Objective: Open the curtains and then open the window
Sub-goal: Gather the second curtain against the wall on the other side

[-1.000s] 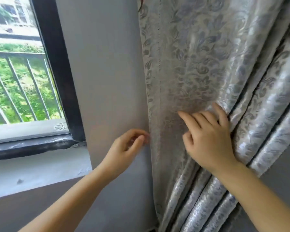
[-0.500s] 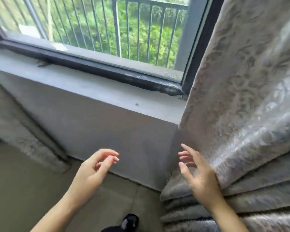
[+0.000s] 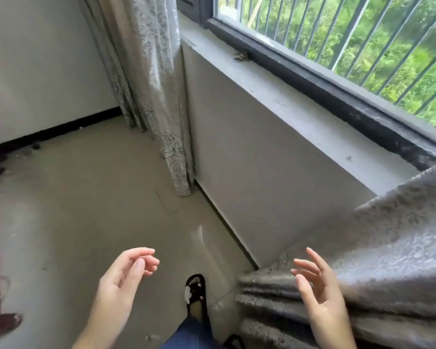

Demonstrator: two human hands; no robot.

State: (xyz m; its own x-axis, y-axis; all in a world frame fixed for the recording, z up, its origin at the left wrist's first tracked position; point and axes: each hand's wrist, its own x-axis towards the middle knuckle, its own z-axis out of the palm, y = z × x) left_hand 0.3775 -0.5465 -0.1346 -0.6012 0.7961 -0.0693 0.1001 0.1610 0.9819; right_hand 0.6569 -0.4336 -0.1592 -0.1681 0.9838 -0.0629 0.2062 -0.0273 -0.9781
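— What are the hands doing?

— Both are empty. The left hand (image 3: 122,283) hangs over the floor with its fingers loosely curled and the thumb near the fingertips, gripping nothing. The right hand (image 3: 320,295) is spread, palm turned inward, fingers apart and slightly bent.

— Does the right one touch the cloth?

— It sits right in front of the gathered right curtain (image 3: 378,260); whether its back brushes the folds I cannot tell. Nothing is pinched between the fingers.

— What is that curtain like?

— Heavy grey-silver fabric with a woven floral pattern and a dull sheen, bunched into thick rounded pleats at the lower right. It overlaps the near end of the sill.

— And the other one?

— The left curtain (image 3: 146,79) hangs in narrow vertical folds at the far corner, well apart from both hands, paler, with the same flowered weave and a larger rose outline near its hem.

— Where is the window?

— The window (image 3: 363,39) runs between the two curtains, above and beyond the right hand. It has a dark, worn frame, glass, and thin metal bars outside against green foliage. Below it lies a matte grey sill (image 3: 300,107), flat and dusty, with a small scrap of debris near the frame.

— Anything under the hands?

— A smooth beige floor (image 3: 81,202), and a foot in a black slipper (image 3: 195,289) between the two hands.
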